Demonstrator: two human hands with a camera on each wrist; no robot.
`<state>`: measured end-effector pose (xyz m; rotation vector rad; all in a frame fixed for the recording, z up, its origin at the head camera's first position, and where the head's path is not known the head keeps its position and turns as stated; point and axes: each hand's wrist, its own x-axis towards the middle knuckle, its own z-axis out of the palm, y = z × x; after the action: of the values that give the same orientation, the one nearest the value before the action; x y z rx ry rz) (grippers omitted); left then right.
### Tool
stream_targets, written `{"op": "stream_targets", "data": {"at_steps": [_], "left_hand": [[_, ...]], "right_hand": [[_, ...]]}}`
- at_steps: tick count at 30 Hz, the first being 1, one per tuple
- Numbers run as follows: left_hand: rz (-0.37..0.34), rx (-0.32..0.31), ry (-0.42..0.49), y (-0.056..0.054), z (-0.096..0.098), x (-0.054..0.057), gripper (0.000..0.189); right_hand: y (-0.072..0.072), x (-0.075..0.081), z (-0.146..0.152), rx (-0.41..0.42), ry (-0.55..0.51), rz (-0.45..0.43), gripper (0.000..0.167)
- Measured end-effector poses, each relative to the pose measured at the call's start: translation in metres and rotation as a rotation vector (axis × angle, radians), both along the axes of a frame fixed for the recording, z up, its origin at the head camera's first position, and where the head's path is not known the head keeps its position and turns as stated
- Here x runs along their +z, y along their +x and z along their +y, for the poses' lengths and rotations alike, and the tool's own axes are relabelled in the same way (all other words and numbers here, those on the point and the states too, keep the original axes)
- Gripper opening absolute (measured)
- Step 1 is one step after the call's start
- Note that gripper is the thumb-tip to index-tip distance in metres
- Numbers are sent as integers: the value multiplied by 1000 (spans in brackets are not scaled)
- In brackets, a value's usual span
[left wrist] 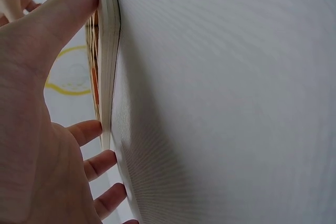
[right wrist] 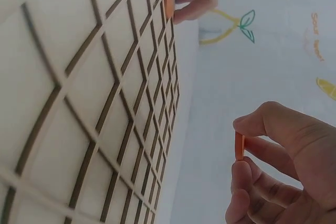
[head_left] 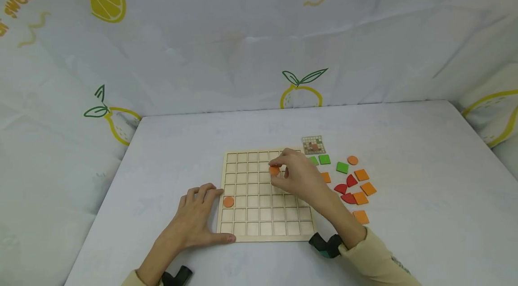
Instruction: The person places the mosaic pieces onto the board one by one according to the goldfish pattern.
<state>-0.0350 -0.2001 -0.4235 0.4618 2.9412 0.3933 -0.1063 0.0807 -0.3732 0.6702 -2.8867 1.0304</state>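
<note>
A wooden grid board (head_left: 259, 215) of square cells lies on the table. My right hand (head_left: 299, 173) is over its upper right part, pinching an orange disc (head_left: 274, 171) between thumb and fingers. In the right wrist view that disc (right wrist: 239, 146) stands edge-on, apart from the board (right wrist: 79, 116). A second orange disc (head_left: 228, 202) sits in a cell of the leftmost column. With fingers spread, my left hand (head_left: 198, 218) rests at the board's lower left corner, its thumb at the near edge and index finger at the left edge. The left wrist view shows the board's side (left wrist: 108, 51) by the thumb.
Right of the board lie several orange squares (head_left: 368, 188), red quarter-round pieces (head_left: 349, 198), green squares (head_left: 342, 167) and another orange disc (head_left: 353, 160). A small printed grid card (head_left: 313, 145) is beyond the board's far right corner. A lemon-print cloth (head_left: 202, 52) hangs behind the table.
</note>
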Motion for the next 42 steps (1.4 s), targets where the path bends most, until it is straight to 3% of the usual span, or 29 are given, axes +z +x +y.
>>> {"op": "stream_targets", "data": {"at_steps": [8, 28, 42], "left_hand": [[-5, -2, 7, 0, 0, 0, 110], [-37, 5, 1, -1, 0, 1, 110], [-25, 4, 12, -1, 0, 0, 110]], "right_hand": [[-2, 4, -44, 79, -41, -20, 24], [-19, -32, -81, 197, -218, -217, 25], [-26, -46, -89, 227, -188, -170, 20]]}}
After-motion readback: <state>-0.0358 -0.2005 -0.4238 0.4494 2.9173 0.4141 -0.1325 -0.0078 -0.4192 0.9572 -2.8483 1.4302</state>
